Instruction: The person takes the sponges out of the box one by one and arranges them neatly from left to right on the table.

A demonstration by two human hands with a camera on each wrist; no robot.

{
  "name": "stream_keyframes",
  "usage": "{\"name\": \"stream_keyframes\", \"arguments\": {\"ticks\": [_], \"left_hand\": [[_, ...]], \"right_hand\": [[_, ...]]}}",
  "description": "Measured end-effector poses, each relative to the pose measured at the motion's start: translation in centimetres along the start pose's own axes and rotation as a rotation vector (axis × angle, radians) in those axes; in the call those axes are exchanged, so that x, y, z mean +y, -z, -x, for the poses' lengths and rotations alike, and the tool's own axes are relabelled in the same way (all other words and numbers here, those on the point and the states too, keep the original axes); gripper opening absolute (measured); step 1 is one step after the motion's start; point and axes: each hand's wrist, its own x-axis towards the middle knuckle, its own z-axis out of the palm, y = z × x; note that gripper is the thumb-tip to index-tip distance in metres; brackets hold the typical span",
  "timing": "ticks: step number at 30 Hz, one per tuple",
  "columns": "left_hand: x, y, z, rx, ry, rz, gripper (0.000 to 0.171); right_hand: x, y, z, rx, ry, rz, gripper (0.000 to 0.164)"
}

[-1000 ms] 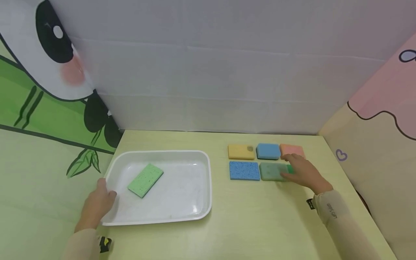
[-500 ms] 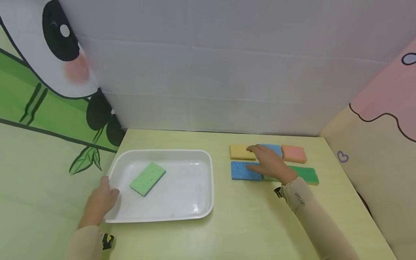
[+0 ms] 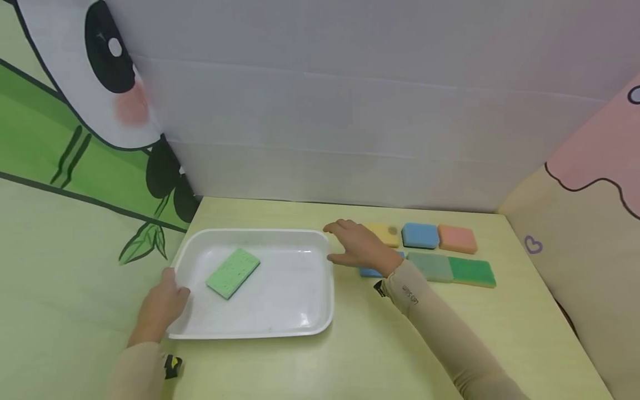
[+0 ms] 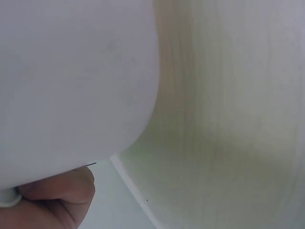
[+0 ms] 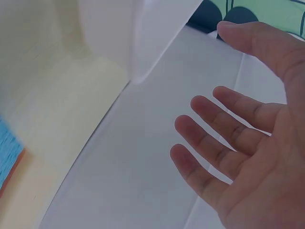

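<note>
A white tray (image 3: pixel 285 289) lies on the left part of the table, with a light green sponge (image 3: pixel 233 273) inside it. My left hand (image 3: pixel 161 305) grips the tray's left rim; in the left wrist view, curled fingers (image 4: pixel 71 188) hold its edge. Close to the tray's upper right corner hovers my right hand (image 3: pixel 362 245), fingers spread and holding nothing. In the right wrist view its palm and straight fingertips (image 5: pixel 183 155) show, apart from the tray. Behind it, a yellow sponge (image 3: pixel 384 233) and a speckled blue sponge (image 3: pixel 369 272) are partly hidden.
More sponges stand in two rows on the right: a blue one (image 3: pixel 420 235), a pink one (image 3: pixel 457 239), a grey-green one (image 3: pixel 431 266) and a green one (image 3: pixel 472 271). A pale wall (image 3: pixel 325 122) closes off the table's back edge.
My right hand has moved left from above the sponges at the right to the tray's right edge, uncovering the green sponges. The left hand keeps its hold on the tray.
</note>
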Motion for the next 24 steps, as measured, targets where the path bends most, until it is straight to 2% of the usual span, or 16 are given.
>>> {"name": "stream_keyframes", "arguments": {"ticks": [10, 19, 24], "left_hand": [[-0.3, -0.1, -0.1, 0.015, 0.011, 0.002, 0.060], [-0.1, 0.1, 0.3, 0.025, 0.006, 0.009, 0.059], [-0.1, 0.1, 0.3, 0.018, 0.025, 0.016, 0.061]], "right_hand": [[-4.2, -1.3, -5.1, -0.060, 0.087, -0.015, 0.062], [-8.2, -3.6, -9.2, -0.178, 0.139, 0.039, 0.064], [-9.3, -5.3, -11.1, -0.204, 0.155, 0.057, 0.064]]}}
